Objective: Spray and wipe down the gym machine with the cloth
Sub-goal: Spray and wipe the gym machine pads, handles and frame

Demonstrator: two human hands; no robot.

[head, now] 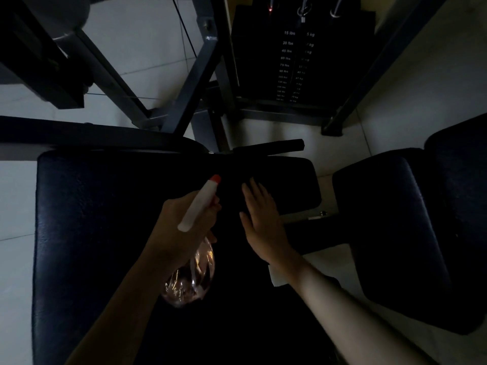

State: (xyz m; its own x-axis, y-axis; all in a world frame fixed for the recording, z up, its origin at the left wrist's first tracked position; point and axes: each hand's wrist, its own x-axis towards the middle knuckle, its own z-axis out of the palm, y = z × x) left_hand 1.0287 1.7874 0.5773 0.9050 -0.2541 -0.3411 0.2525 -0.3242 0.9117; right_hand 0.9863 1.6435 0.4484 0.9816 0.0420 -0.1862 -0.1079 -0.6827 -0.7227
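Observation:
A dark blue padded seat (92,219) of the gym machine fills the lower left and middle of the view. My left hand (176,233) grips a spray bottle (200,204) with a white head, a red nozzle and a clear pinkish body, its nozzle pointing away over the pad. My right hand (263,227) lies flat with fingers apart on a very dark patch (237,312) of the pad that looks like a black cloth. The light is too dim to tell its edges.
A second dark pad (395,233) stands at the right across a narrow gap. Behind are grey steel frame bars (195,83) and the black weight stack (295,56) with lbs and kg labels. Pale floor tiles (15,201) surround the machine.

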